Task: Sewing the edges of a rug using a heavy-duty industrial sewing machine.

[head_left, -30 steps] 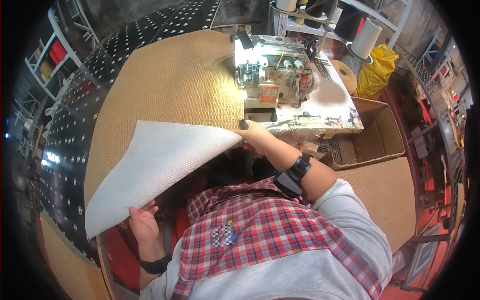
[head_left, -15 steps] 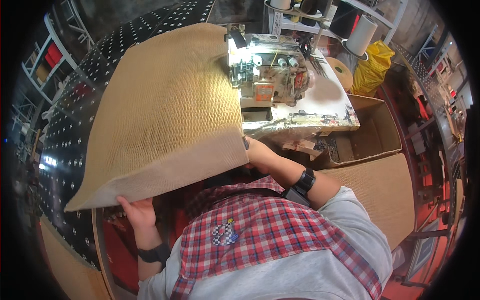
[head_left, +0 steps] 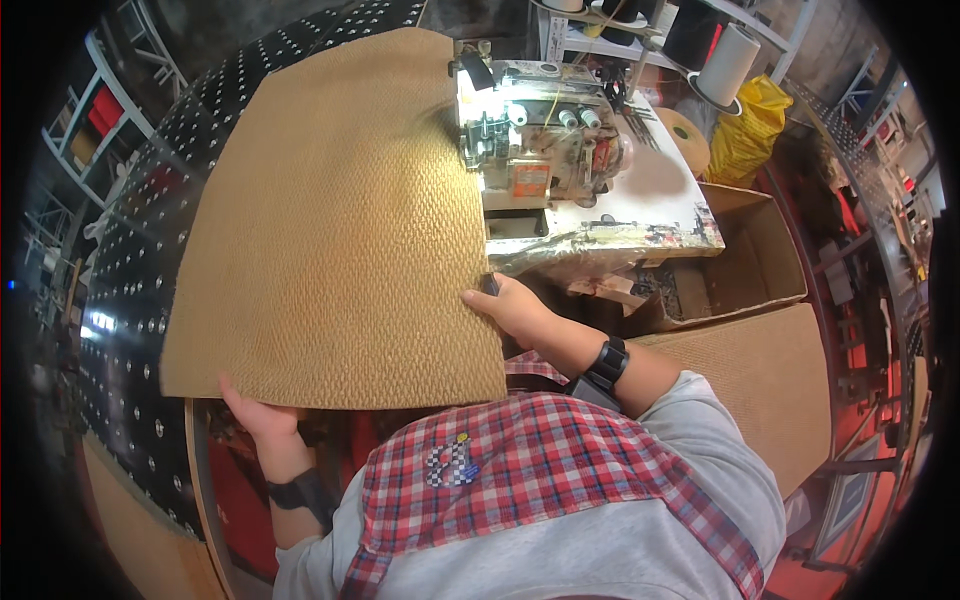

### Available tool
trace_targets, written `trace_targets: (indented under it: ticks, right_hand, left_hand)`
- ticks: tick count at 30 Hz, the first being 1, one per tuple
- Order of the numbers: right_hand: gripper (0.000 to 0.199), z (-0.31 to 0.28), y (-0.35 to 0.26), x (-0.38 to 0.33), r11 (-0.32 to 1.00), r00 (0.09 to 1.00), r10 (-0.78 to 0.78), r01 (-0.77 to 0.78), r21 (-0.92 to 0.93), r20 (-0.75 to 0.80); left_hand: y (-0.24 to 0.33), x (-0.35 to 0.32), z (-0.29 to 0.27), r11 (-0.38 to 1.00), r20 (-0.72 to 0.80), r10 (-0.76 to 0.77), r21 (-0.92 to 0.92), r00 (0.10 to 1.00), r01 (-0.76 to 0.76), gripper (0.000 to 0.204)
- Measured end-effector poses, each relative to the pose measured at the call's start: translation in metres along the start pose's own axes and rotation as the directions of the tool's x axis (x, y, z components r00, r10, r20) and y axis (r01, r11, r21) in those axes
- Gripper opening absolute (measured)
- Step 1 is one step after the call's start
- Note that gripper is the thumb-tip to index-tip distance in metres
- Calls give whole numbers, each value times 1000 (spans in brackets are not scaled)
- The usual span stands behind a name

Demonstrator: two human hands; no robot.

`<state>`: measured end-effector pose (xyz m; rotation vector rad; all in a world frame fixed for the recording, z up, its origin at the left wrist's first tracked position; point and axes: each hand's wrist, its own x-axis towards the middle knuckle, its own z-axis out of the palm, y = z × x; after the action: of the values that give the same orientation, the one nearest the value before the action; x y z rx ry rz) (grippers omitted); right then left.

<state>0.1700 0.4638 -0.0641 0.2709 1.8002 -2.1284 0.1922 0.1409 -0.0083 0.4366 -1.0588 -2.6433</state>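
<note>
A large tan woven mat (head_left: 330, 230) lies across the black table and runs up beside the sewing machine (head_left: 545, 140), its right edge at the lit needle area. At the mat's near left edge my left hand (head_left: 258, 412) is closed, thumb on top, the other fingers mostly hidden below. My right hand (head_left: 512, 308) closes on the mat's right edge, just in front of the machine table. A small dark object (head_left: 490, 284) shows at its fingers; its kind is unclear.
Black tables with metal studs (head_left: 135, 270) extend left and behind. An open cardboard box (head_left: 760, 250) stands right of the machine, with a tan sheet (head_left: 760, 370) in front. Thread cones (head_left: 728, 65) and a yellow bag (head_left: 748, 130) are at the back right.
The mat's near edge, curled up with its pale underside showing, has come down flat toward me. My right hand now shows a finger on top of the mat; my left hand shifted slightly left.
</note>
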Motion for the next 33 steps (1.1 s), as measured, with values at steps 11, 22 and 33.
trace_targets:
  ticks: [11, 22, 33]
  right_hand:
    - [25, 2, -12, 11, 983, 999, 31, -37, -182, -38]
    - [29, -10, -22, 19, 969, 991, 7, -39, -246, -132]
    - [31, -24, -23, 20, 1000, 996, -18, 20, 17, -84]
  left_hand:
    - [-26, 36, -3, 997, 664, -71, 18, 745, 79, 74]
    - [-31, 64, 51, 271, 526, -133, 834, 840, -480, 55]
    - [-45, 122, 93, -167, 692, -33, 707, 721, -687, 50]
